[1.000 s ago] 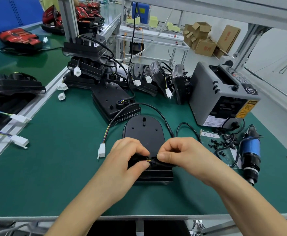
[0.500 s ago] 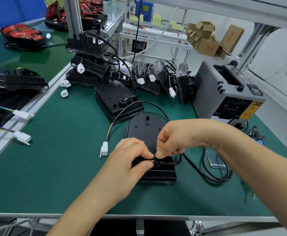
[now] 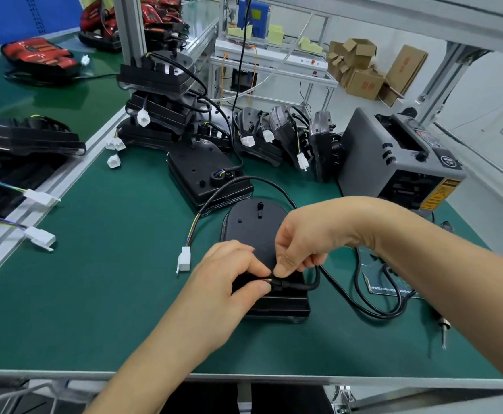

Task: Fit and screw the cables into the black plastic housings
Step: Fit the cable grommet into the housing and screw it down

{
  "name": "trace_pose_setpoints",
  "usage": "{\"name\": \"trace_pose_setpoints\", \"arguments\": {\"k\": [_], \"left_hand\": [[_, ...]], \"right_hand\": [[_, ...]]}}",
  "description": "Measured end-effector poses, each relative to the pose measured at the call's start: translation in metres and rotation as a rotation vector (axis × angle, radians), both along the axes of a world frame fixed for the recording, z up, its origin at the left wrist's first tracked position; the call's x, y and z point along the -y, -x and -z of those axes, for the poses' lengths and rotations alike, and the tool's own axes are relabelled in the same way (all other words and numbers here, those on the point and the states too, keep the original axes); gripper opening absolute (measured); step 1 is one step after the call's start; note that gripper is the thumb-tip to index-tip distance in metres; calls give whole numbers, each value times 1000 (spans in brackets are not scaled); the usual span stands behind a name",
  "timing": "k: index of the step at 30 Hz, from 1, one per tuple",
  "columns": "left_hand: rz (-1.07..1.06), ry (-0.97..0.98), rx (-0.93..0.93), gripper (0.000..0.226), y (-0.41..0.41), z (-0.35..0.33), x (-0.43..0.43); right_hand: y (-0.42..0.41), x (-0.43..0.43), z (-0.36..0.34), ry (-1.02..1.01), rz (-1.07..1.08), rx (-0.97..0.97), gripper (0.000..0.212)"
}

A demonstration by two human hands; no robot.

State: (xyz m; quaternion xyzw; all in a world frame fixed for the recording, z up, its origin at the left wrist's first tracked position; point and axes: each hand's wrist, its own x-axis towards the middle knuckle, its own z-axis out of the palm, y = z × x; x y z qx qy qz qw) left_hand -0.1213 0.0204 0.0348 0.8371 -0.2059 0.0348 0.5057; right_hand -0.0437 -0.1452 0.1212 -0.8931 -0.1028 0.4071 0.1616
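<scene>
The cable (image 3: 311, 284) is judged to be mid-fitting at the near end of the black plastic housing (image 3: 250, 228) on the green mat (image 3: 110, 279), pinched by curled fingers of the left hand (image 3: 226, 282) and right hand (image 3: 301, 237); firm seating is needed before screwing.

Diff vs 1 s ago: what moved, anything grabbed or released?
The right hand swung up and over the black housing, now pinching the black cable from above; the cable bends tightly beside it. Nothing released. The left hand keeps pinching the cable's end at the housing; housing and white connector unmoved.
</scene>
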Motion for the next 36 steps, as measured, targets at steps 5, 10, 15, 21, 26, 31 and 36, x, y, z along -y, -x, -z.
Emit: {"name": "trace_pose_setpoints", "arguments": {"k": [5, 10, 15, 21, 26, 31, 36], "left_hand": [[-25, 5, -9, 18, 1, -2, 1], [-156, -66, 3, 36, 4, 0, 20], [-245, -94, 107, 26, 7, 6, 30], [-187, 5, 247, 11, 10, 16, 21], [-188, 5, 424, 17, 10, 29, 19], [-203, 41, 399, 19, 8, 30, 21], [-231, 68, 357, 23, 8, 29, 21]], "right_hand": [[-2, -3, 2, 28, -16, 27, 20], [-1, 0, 5, -24, 14, 8, 20], [0, 7, 9, -124, 66, -71, 17], [-2, 9, 10, -176, 83, -124, 15], [4, 11, 10, -246, 76, -77, 11], [16, 17, 16, -316, 48, 107, 9], [27, 19, 15, -333, 13, 184, 17]]}}
